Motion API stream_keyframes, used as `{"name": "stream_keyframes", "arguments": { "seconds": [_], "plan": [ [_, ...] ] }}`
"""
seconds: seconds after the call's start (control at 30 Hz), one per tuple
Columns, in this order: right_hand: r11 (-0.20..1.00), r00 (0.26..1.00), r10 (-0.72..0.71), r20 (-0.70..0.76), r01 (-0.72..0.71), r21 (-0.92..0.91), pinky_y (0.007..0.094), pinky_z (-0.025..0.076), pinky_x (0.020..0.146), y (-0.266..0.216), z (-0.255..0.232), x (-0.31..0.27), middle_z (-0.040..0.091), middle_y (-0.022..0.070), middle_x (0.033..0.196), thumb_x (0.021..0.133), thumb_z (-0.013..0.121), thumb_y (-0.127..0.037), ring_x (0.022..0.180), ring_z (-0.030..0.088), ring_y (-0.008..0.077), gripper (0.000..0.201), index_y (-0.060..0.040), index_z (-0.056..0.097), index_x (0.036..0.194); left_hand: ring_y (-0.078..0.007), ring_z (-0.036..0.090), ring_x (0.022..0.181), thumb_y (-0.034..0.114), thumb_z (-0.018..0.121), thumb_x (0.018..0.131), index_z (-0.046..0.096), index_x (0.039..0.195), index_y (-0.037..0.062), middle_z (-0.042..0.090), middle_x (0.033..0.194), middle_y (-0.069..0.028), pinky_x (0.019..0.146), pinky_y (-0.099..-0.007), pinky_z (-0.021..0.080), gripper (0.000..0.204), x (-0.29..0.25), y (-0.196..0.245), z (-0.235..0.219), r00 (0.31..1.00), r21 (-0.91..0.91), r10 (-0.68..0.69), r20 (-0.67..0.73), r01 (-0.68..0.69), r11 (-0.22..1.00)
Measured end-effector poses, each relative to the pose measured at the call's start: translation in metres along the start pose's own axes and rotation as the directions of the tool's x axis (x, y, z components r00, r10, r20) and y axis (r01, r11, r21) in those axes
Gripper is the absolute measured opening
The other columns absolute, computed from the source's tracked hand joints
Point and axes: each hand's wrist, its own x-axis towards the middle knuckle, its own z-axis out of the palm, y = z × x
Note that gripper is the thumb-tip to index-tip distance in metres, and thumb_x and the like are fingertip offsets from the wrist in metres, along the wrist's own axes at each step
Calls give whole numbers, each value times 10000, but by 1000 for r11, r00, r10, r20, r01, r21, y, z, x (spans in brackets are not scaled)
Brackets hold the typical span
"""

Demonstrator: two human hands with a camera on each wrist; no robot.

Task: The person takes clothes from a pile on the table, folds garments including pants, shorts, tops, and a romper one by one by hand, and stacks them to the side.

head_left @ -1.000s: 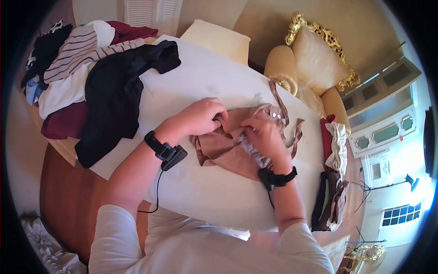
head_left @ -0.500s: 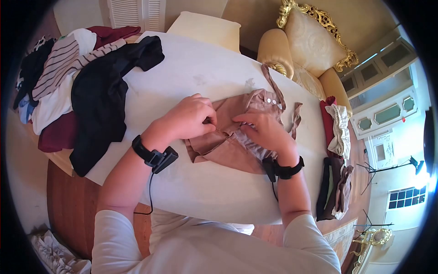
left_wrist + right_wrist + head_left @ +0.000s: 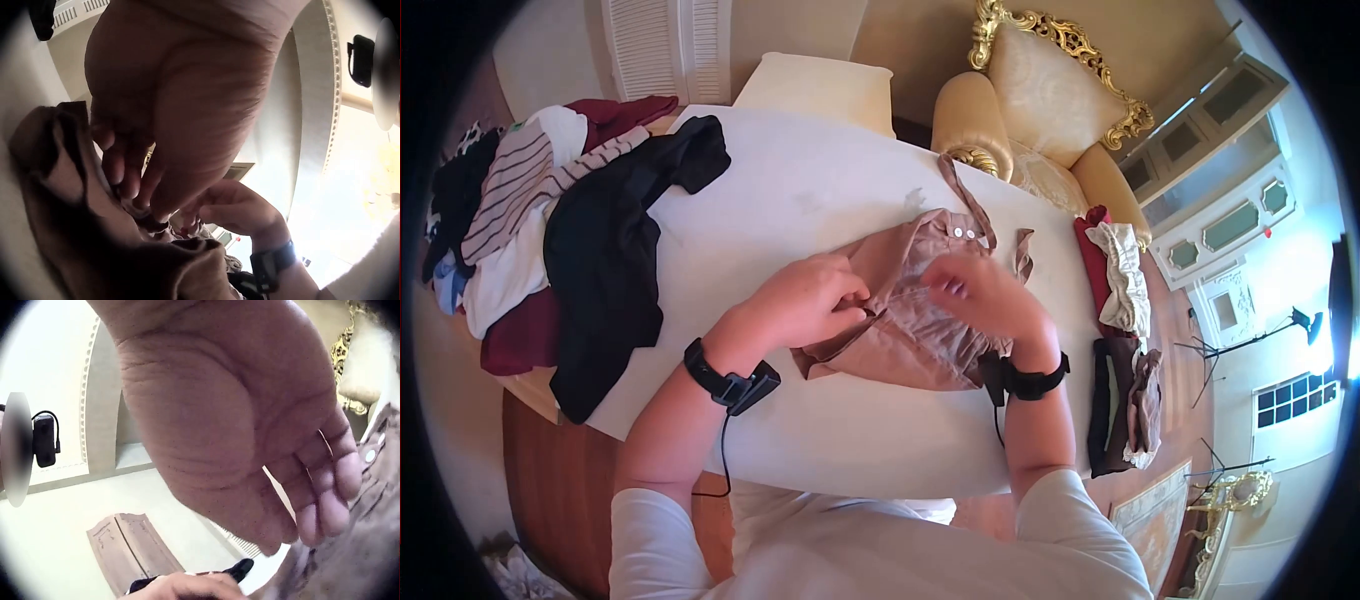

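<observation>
A brown garment [image 3: 920, 365] with white buttons [image 3: 965, 233] and thin fabric ties [image 3: 972, 200] lies crumpled on the white table [image 3: 840, 440]. My left hand [image 3: 805, 300] pinches its near left part between thumb and fingers; folds of the brown cloth [image 3: 119, 244] bunch below those fingertips in the left wrist view. Over the garment's right side is my right hand [image 3: 990, 295], blurred in the head view. Its fingers [image 3: 322, 512] are loosely bent with no cloth between them, close beside the buttoned part in the right wrist view.
At the table's left end lies a heap of clothes [image 3: 510, 205], with a black garment [image 3: 610, 260] spread beside it. Folded clothes [image 3: 1122, 280] sit along the right edge. Beyond the table stand a gold-framed armchair [image 3: 1040, 100] and a cream box-like piece [image 3: 815, 90].
My right hand has lifted off the cloth where its fingers were gathering it. The garment's upper layer now lies more opened out. My left hand keeps its hold on the left part.
</observation>
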Motion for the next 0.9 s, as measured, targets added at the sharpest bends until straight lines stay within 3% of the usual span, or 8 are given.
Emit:
{"name": "stream_keyframes", "arguments": {
  "seconds": [0.1,0.27,0.43,0.53,0.6,0.73,0.83,0.9],
  "plan": [
    [999,946,53,319,-50,-17,364,545,738,-29,10,-1,723,118,899,843,752,-184,835,714,271,272,-30,657,1047,-289,644,891,255,800,841,723,947,29,652,919,-116,784,-379,523,262,-1,-2,-1,1000,13,12,23,-12,1000],
    [997,946,69,316,-73,1,377,541,739,-24,23,1,721,110,898,833,728,-146,858,718,271,301,-42,623,1094,-275,652,842,330,822,841,682,906,31,673,908,-114,747,-361,526,336,3,6,-8,988,75,-55,142,45,996],
    [992,972,-21,235,-9,129,397,535,741,-25,10,-4,718,108,913,809,714,-112,872,713,293,369,-53,594,1152,-213,678,734,368,902,747,647,973,17,710,844,-96,660,-330,532,489,3,28,-13,938,-124,-234,257,272,954],
    [986,969,23,247,-63,155,393,531,735,-31,10,-7,717,107,921,797,717,-111,863,709,296,420,-61,572,1188,-193,664,736,332,933,697,625,1021,6,698,837,-90,664,-328,529,553,0,32,-15,888,-51,-240,393,282,958],
    [996,915,66,399,-84,28,385,530,730,-27,19,-4,720,116,950,786,740,-127,863,713,288,484,-55,550,1225,-187,656,728,307,936,691,622,1035,7,694,834,-86,659,-328,526,555,0,30,-13,852,20,-234,468,255,967],
    [999,943,36,330,-39,2,363,524,733,-23,17,-4,701,109,935,778,743,-124,849,696,257,495,-41,553,1228,-212,660,761,270,911,701,626,1032,4,693,874,-107,684,-334,520,511,-1,25,-11,816,41,-231,531,247,968],
    [929,925,-72,373,-74,361,310,495,731,-19,-7,-9,612,56,873,784,685,-50,805,594,165,427,-6,563,1191,-280,656,793,246,868,714,633,981,-7,672,885,-140,709,-364,510,436,-5,23,-9,887,108,-115,447,75,991],
    [855,907,-136,400,-97,510,291,490,720,-18,-16,-15,599,51,877,781,690,-28,807,583,146,410,3,562,1169,-309,642,813,231,848,715,637,957,-14,656,877,-150,727,-383,501,404,-3,26,-10,868,116,-111,484,62,991]
  ]
}}
